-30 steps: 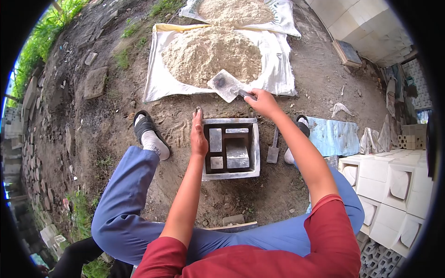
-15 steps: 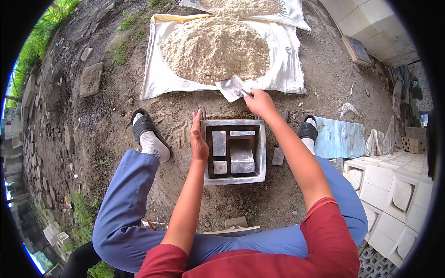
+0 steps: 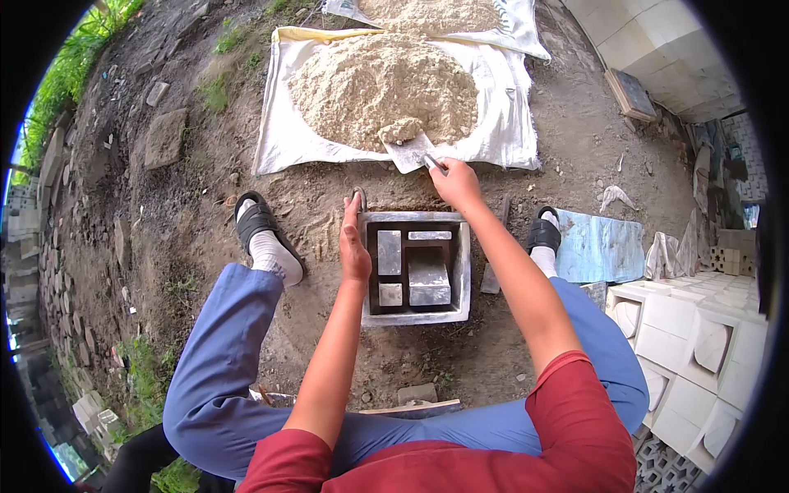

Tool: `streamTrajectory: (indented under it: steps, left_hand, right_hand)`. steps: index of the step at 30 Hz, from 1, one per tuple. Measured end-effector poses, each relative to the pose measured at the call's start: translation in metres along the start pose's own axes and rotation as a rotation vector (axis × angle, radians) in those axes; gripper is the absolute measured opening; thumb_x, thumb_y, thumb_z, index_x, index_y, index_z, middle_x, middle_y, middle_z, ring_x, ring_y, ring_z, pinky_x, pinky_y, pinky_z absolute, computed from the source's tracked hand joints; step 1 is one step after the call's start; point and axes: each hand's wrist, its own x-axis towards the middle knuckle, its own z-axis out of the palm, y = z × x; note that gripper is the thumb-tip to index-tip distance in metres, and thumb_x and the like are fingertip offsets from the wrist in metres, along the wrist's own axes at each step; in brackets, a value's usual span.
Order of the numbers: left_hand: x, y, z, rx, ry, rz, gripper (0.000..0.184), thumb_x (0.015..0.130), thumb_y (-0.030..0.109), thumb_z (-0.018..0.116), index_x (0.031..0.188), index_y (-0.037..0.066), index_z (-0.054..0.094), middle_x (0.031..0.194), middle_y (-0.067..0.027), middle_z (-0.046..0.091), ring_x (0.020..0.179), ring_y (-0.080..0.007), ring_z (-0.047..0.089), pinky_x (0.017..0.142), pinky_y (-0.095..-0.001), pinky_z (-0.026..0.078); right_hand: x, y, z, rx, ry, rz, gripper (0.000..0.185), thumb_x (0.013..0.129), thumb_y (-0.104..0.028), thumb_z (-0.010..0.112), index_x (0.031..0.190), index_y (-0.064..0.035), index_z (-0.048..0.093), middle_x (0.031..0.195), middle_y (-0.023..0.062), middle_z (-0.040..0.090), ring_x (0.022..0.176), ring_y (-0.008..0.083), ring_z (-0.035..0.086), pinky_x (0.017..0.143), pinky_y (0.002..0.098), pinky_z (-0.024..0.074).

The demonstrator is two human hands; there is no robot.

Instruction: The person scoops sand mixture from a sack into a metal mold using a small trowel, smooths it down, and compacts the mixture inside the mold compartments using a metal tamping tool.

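Observation:
My right hand (image 3: 457, 186) is closed around the handle of a flat metal trowel (image 3: 411, 156). A clump of the pale, sandy mix rests on the blade's far end, at the near edge of the mound (image 3: 370, 90). That mound lies on a white woven sack (image 3: 278, 135). Between my feet stands a square metal mould (image 3: 465, 271) with several rectangular blocks inside. Along its left wall my left hand (image 3: 354, 253) is held edge-up, fingers stretched out, by a metal loop handle (image 3: 360, 195) at the corner.
White patterned blocks (image 3: 674, 320) are stacked at the right. A light-blue sheet (image 3: 604, 244) lies by my right foot. Behind the first mound is a second pile (image 3: 436, 15) on another sack. Stones (image 3: 166, 140) lie at the left, and a wooden board (image 3: 411, 410) is close to me.
The trowel blade, bare before, now carries a clump of mix. My right hand has shifted slightly to the left. My left hand stays beside the mould.

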Motion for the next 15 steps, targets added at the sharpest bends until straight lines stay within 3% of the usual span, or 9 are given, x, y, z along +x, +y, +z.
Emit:
streamTrajectory:
  steps: [7,13,15]
  left_hand:
    - [-0.004,-0.003,0.0,-0.024,-0.003,-0.008,0.086,0.108,0.066,0.013,0.154,0.0,0.045,0.161,-0.0175,0.044,0.158,-0.0347,0.023,0.128,-0.0439,0.014]
    - [-0.005,-0.005,0.001,-0.049,-0.012,-0.018,0.086,0.108,0.065,0.013,0.154,0.0,0.046,0.161,-0.0176,0.044,0.158,-0.0343,0.022,0.128,-0.0438,0.013]
    - [-0.004,-0.006,0.001,-0.054,-0.014,-0.021,0.086,0.108,0.065,0.013,0.154,0.0,0.046,0.161,-0.0176,0.044,0.158,-0.0342,0.022,0.128,-0.0438,0.013]
  right_hand:
    - [-0.014,-0.004,-0.027,0.027,0.041,-0.062,0.035,0.09,-0.033,0.066,0.106,-0.0037,0.076,0.092,0.0238,0.074,0.091,0.0406,0.072,0.083,0.0466,0.0561]
    - [-0.001,0.003,-0.028,0.039,0.034,0.027,0.034,0.09,-0.034,0.066,0.105,-0.0046,0.077,0.09,0.0226,0.075,0.09,0.0387,0.073,0.082,0.0457,0.0567]
    - [0.004,0.0,-0.019,-0.073,0.189,0.02,0.034,0.089,-0.034,0.067,0.102,-0.0044,0.078,0.091,0.0218,0.075,0.09,0.0379,0.074,0.083,0.0453,0.0573]
